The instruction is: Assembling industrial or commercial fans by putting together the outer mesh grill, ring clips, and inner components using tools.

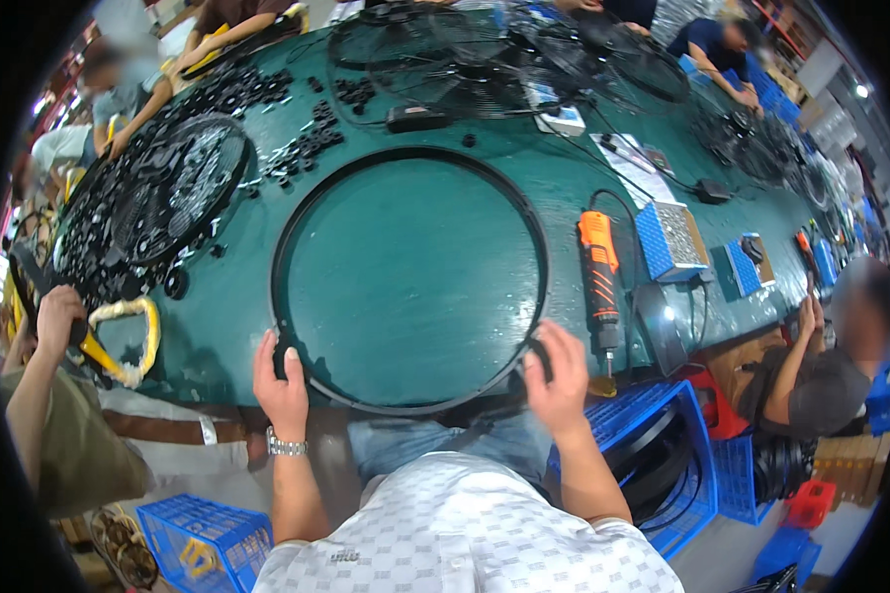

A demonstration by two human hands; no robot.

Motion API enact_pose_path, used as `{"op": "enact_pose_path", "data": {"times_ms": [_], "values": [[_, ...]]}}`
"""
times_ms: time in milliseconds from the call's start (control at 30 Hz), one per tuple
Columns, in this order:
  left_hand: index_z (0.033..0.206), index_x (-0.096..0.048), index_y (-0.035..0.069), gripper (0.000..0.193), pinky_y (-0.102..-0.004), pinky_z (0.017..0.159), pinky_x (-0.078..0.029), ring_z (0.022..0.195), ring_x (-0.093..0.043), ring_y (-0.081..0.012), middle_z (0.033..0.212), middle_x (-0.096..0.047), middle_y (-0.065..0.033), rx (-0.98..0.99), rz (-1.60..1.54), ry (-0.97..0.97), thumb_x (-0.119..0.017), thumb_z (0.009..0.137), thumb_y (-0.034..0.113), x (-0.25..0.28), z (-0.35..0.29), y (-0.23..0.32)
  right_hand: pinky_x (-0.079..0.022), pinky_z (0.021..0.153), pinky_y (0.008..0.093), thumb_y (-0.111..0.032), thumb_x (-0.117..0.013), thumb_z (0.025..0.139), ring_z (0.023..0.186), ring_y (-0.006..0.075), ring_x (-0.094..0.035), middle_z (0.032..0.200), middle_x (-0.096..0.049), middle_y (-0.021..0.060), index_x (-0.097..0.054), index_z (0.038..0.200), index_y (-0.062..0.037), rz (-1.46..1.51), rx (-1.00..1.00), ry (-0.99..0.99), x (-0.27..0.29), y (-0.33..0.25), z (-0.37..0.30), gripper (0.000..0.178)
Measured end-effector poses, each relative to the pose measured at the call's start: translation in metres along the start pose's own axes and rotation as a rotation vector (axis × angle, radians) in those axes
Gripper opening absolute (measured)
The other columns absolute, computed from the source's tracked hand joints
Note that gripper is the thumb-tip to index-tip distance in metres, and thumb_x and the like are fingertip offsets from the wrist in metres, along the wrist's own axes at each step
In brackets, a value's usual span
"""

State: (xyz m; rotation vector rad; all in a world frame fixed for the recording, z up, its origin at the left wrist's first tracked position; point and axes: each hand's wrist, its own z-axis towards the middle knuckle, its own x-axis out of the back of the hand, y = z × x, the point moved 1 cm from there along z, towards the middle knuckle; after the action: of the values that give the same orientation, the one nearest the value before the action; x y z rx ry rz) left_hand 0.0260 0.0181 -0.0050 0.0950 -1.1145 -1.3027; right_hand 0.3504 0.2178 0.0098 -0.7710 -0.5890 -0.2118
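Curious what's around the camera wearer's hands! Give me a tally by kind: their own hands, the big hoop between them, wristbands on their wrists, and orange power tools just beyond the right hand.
Hands: 2 (left hand, right hand)
Big black hoop: 1
Silver wristband: 1
Orange-and-black power tool: 1
Total: 5

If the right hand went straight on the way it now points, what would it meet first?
Probably the large black circular ring, close by the fingers of the right hand; how firmly they touch is unclear.
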Motion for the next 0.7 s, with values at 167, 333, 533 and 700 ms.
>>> {"op": "enact_pose_path", "data": {"times_ms": [167,333,533,700], "values": [[0.122,-0.058,-0.001,0.041,-0.0407,0.097,-0.043,0.110,-0.058,-0.0341,0.118,-0.062,-0.0198,0.050,0.034,-0.069,-0.064,0.086,0.016,0.005,-0.001,-0.008,-0.043,0.095,0.0435,-0.013,-0.065,0.084,0.112,0.0395,-0.051,0.128,-0.051,0.0240,-0.049,0.127,0.0061,-0.112,-0.211,0.018,-0.014,0.012,0.023,0.050],[0.123,-0.058,0.000,0.044,-0.0410,0.099,-0.041,0.114,-0.056,-0.0331,0.123,-0.061,-0.0180,0.002,0.041,-0.079,-0.065,0.084,0.019,0.006,0.000,-0.011,-0.049,0.078,0.0382,-0.012,-0.066,0.082,0.085,0.0295,-0.058,0.113,-0.059,0.0200,-0.052,0.124,0.0062,-0.063,-0.394,-0.039,-0.026,0.031,0.038,0.048],[0.121,-0.061,0.001,0.040,-0.0406,0.099,-0.041,0.115,-0.056,-0.0330,0.125,-0.060,-0.0187,0.052,-0.010,-0.065,-0.064,0.084,0.016,0.004,0.000,-0.012,-0.041,0.053,0.0219,-0.001,-0.064,0.082,0.057,0.0063,-0.048,0.077,-0.057,0.0035,-0.056,0.123,0.0057,-0.038,-0.258,0.083,-0.036,0.040,0.027,0.042],[0.122,-0.060,0.001,0.037,-0.0382,0.099,-0.042,0.117,-0.056,-0.0329,0.126,-0.059,-0.0209,0.106,-0.091,-0.066,-0.058,0.087,0.008,0.003,0.001,-0.016,-0.047,0.055,0.0265,-0.003,-0.069,0.075,0.059,0.0133,-0.052,0.077,-0.056,0.0079,-0.060,0.118,0.0019,0.119,-0.375,0.119,-0.030,0.027,0.013,0.044]]}}
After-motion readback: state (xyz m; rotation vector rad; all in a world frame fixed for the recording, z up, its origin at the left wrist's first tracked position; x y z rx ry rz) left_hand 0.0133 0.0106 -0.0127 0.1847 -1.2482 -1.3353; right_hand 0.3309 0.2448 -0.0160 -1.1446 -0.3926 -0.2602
